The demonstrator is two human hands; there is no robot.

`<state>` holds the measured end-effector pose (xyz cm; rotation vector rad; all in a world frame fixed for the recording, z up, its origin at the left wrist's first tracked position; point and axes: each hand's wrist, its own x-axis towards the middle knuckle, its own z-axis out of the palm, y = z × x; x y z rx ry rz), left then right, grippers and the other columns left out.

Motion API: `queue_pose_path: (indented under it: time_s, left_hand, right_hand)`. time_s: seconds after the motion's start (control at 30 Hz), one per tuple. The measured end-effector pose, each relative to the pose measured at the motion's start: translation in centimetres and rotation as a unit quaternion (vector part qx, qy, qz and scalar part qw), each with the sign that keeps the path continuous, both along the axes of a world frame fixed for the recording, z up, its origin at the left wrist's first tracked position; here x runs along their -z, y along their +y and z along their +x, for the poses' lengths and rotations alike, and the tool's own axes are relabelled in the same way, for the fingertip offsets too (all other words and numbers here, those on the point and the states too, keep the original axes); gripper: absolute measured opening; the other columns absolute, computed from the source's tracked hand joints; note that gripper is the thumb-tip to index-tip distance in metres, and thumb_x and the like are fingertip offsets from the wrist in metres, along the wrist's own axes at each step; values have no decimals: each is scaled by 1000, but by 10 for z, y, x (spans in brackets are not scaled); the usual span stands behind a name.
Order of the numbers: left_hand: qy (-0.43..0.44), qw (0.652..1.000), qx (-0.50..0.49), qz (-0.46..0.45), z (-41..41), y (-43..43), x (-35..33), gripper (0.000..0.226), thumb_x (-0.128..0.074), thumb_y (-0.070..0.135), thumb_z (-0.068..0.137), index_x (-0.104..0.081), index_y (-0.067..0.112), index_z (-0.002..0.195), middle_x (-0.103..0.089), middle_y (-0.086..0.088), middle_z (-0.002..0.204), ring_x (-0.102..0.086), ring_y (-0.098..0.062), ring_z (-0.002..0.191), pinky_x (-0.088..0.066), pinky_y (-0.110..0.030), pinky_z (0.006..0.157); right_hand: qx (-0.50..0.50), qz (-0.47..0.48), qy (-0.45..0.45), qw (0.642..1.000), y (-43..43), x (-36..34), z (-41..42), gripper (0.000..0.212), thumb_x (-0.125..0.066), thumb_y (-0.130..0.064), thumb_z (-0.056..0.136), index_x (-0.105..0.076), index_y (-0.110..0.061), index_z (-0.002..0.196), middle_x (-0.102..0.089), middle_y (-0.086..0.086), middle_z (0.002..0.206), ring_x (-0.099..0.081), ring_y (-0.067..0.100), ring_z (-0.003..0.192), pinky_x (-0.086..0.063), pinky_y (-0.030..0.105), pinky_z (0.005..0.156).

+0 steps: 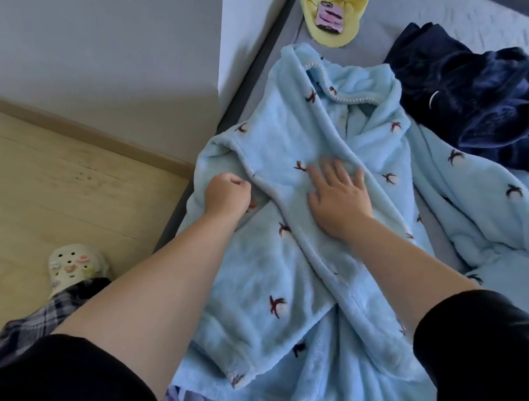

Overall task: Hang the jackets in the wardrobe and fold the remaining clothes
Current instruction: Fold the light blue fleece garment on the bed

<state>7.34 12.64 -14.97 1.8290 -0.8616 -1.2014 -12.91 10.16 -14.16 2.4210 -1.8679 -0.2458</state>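
Folding the light blue fleece top (290, 225) well calls for keeping the body flat while the sleeve is brought across it, and that seems to be the step in hand: the garment lies spread on the bed (282, 33) near its left edge, collar away from the person, one sleeve already laid diagonally over the front. The right hand (339, 198) presses flat on the chest with fingers spread wide, pinning the layers, while the left hand (228, 192) is curled into a fist at the left side seam, apparently pinching a fold of fleece, though the pinched fabric itself is hidden under the knuckles. A good fold here would draw that side inward along a straight line, smooth the pile toward the hem, and keep the sleeve from bunching, since thick plush tends to spring back and slide. The fabric is deep, soft and fuzzy, printed with small dark bird shapes, with a beaded-looking trim at the neckline. Just beside it to the right lies a matching blue piece (483, 207), crumpled, and beyond that a heap of dark navy plush clothing (492, 108), glossy and rumpled. Farther up the bed sits a yellow cloth (336, 21) with a pink-cased phone (330, 16) resting on it. A pale clog (76, 266) stands on the wooden floor (33, 184).
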Motion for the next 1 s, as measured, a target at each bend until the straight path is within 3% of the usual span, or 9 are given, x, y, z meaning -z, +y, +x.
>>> queue_pose_path:
  time_s: [0.07,0.13,0.23,0.33,0.4,0.47,0.7,0.87,1.0]
  left_hand:
    - [-22,1000,19,-8,-4,11,-1,11,-48,14,90,-59,14,91,-67,-5,85,-65,-21,77,-51,-30,65]
    - [-96,993,68,-28,-10,22,-3,21,-48,16,91,-58,17,109,-61,4,95,-57,-16,86,-41,-25,68]
    - [-188,969,134,-84,-17,37,-3,32,-49,15,91,-55,15,122,-57,3,106,-55,-18,96,-38,-23,72]
    - [-306,916,228,-125,-15,54,3,35,-46,13,93,-50,10,127,-53,-6,120,-49,-24,112,-40,-32,85]
    - [-355,889,257,-132,-10,63,7,29,-44,14,94,-52,8,121,-52,-8,116,-48,-24,109,-40,-32,80]
    - [-368,886,251,-132,-6,68,7,27,-44,17,94,-55,8,117,-53,-8,113,-49,-24,106,-38,-31,75]
    - [-408,874,243,-99,19,88,0,28,-50,23,95,-57,11,120,-53,-9,118,-46,-26,114,-40,-33,86]
    - [-365,911,185,-51,47,115,2,39,-54,19,94,-46,14,132,-43,-11,131,-47,-27,113,-41,-33,82]
    - [-149,979,141,-6,74,135,4,53,-61,34,90,-38,20,136,-55,0,121,-56,-22,103,-40,-25,76]
  right_hand:
    - [135,-7,-33,990,8,0,-20,59,-19,-41,98,-7,-22,153,-1,0,161,3,18,148,10,49,115]
    - [235,-20,-83,968,10,-3,-19,60,-18,-39,98,-5,-19,153,2,2,161,6,19,148,10,49,116]
    - [146,-84,-88,982,27,-3,4,61,-18,-39,98,-2,-18,153,5,5,161,9,21,147,13,46,115]
    - [60,-23,-137,988,67,10,16,58,-24,-36,99,-11,-20,153,-3,3,161,3,19,148,8,45,118]
    - [94,24,-159,982,95,24,14,56,-24,-34,100,-11,-22,153,-4,0,161,2,15,148,5,44,119]
    - [121,16,-172,977,110,30,13,56,-24,-33,100,-10,-23,153,-4,-1,161,3,13,148,4,42,120]
    - [140,27,-159,977,134,33,20,59,-22,-35,98,-4,-23,153,0,-1,161,4,14,147,4,41,119]
    - [153,34,-113,981,133,33,28,60,-18,-36,98,-1,-20,153,2,3,161,4,18,148,4,44,118]
    - [162,50,-66,983,132,33,35,62,-15,-36,97,4,-17,153,5,6,161,7,22,147,3,48,118]
